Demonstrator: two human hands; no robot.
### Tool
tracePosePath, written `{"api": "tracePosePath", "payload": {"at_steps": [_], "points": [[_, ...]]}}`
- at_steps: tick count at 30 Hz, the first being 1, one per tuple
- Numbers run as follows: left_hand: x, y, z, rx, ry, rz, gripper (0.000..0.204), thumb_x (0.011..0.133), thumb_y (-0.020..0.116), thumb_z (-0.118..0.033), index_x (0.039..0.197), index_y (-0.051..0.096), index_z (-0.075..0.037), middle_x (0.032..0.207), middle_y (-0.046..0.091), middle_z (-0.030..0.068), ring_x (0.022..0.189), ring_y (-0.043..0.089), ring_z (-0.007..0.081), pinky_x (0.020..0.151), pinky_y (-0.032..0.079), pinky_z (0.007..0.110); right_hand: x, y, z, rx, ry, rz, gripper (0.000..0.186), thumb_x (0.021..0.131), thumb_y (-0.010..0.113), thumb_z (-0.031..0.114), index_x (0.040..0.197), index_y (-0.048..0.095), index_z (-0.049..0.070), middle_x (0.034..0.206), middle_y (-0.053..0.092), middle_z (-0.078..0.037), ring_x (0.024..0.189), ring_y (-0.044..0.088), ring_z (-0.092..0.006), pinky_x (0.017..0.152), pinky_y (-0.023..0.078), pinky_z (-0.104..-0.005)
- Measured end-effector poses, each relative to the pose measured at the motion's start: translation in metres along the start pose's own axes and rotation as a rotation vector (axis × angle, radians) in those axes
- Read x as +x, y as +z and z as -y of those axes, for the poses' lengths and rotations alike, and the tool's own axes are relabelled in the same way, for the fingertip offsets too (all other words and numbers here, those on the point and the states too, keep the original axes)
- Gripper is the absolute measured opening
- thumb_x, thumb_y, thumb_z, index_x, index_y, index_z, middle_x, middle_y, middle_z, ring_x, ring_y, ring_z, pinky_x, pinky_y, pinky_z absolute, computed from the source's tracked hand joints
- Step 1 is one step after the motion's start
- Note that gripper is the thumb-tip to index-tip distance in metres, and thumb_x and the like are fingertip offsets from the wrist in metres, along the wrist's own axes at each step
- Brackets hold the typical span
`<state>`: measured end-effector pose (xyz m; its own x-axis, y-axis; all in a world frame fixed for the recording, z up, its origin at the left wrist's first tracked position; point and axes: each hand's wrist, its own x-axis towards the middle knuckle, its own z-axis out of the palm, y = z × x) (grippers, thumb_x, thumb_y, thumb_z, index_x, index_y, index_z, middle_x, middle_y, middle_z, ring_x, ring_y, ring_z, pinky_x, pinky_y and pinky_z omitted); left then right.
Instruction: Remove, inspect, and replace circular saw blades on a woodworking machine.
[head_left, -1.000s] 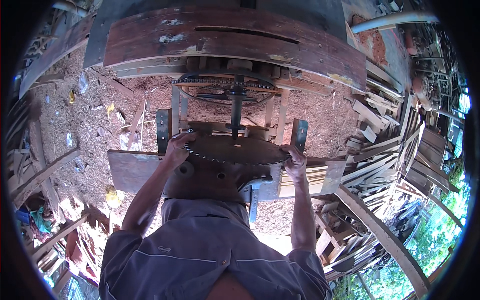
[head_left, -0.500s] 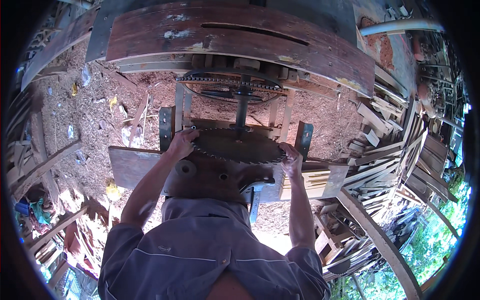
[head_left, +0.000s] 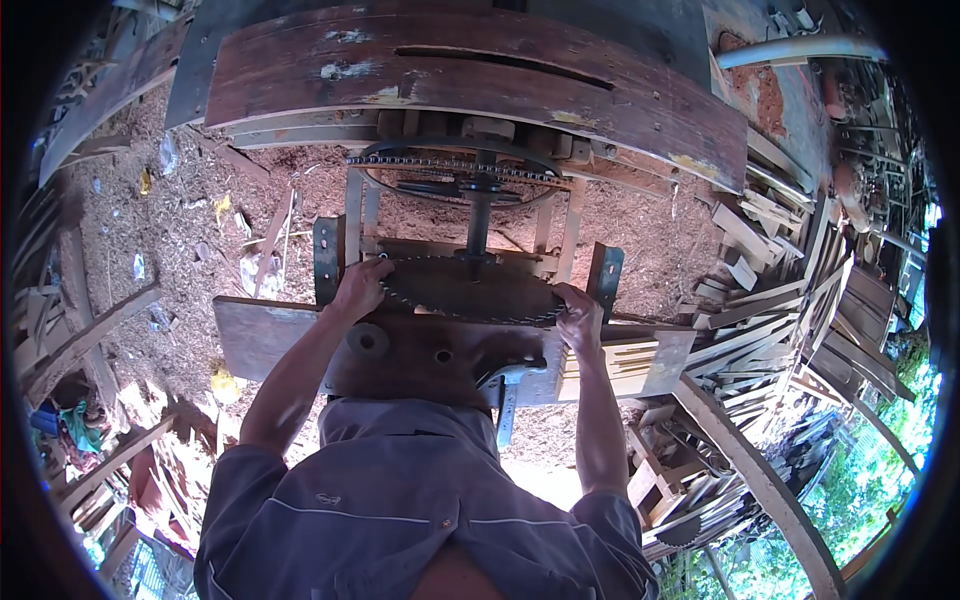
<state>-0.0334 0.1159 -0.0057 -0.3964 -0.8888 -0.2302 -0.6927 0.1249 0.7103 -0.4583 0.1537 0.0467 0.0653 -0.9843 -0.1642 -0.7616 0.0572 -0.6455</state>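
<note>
A large round saw blade [head_left: 460, 290] with a toothed rim lies between my hands, close to the end of a metal shaft [head_left: 480, 225]. My left hand [head_left: 360, 285] is closed on its left edge. On the right edge, my right hand [head_left: 578, 315] grips it with the fingers curled round. Whether the blade's centre sits on the shaft, I cannot tell. In front of my body is a dark board [head_left: 410, 365], with a flat washer-like ring [head_left: 367, 341] on it and a hole beside the ring. A blue-grey metal clamp-like piece [head_left: 512, 375] stands at its right.
Beyond the shaft are a spoked wheel [head_left: 400, 187] and a chain. A slotted wooden tabletop [head_left: 330, 75] is tipped up at the back. Metal brackets [head_left: 326, 262] flank the blade. Scrap wood [head_left: 760, 335] is heaped on the right; sawdust [head_left: 215, 240] covers the ground.
The blade has tilted, so its face looks narrower and its near edge sits slightly higher. Both hands keep their grip on it. The whole view has shifted slightly left.
</note>
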Motion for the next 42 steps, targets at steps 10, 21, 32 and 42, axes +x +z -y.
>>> {"api": "tracePosePath", "payload": {"at_steps": [10,21,32,42], "points": [[0.001,-0.004,-0.004,0.003,-0.018,-0.016,0.041,0.063,0.063,0.006,0.103,0.065,-0.004,0.095,0.066,0.0168,0.088,0.065,0.0373,0.076,0.054,0.044,0.003,-0.001,0.005,0.018,0.005,-0.027,0.044,0.062,0.053,-0.01,0.1,0.067,0.006,0.09,0.069,-0.016,0.075,0.068,-0.0315,0.066,0.054,-0.0369],[0.024,-0.012,-0.009,-0.068,-0.055,-0.048,0.042,0.063,0.063,0.008,0.104,0.064,-0.002,0.1,0.067,0.0178,0.093,0.065,0.0374,0.08,0.054,0.041,0.029,-0.004,0.01,-0.033,0.032,-0.023,0.038,0.066,0.056,-0.011,0.098,0.066,0.006,0.089,0.069,-0.014,0.078,0.069,-0.0292,0.066,0.054,-0.0361],[0.03,-0.01,-0.006,-0.103,-0.032,-0.084,0.044,0.062,0.065,0.011,0.104,0.066,-0.001,0.103,0.068,0.0183,0.096,0.066,0.0356,0.084,0.054,0.039,0.04,-0.002,0.009,-0.048,-0.011,-0.107,0.028,0.07,0.057,-0.006,0.092,0.061,0.009,0.084,0.066,-0.013,0.074,0.065,-0.0343,0.061,0.051,-0.0433],[0.029,-0.003,-0.017,-0.097,-0.173,-0.146,0.049,0.066,0.075,0.002,0.113,0.062,-0.002,0.102,0.07,0.0159,0.096,0.068,0.0327,0.083,0.055,0.037,0.021,0.023,0.027,0.168,0.251,-0.518,0.033,0.079,0.066,0.001,0.111,0.059,-0.001,0.098,0.067,-0.018,0.091,0.068,-0.0324,0.071,0.055,-0.0409]]}}
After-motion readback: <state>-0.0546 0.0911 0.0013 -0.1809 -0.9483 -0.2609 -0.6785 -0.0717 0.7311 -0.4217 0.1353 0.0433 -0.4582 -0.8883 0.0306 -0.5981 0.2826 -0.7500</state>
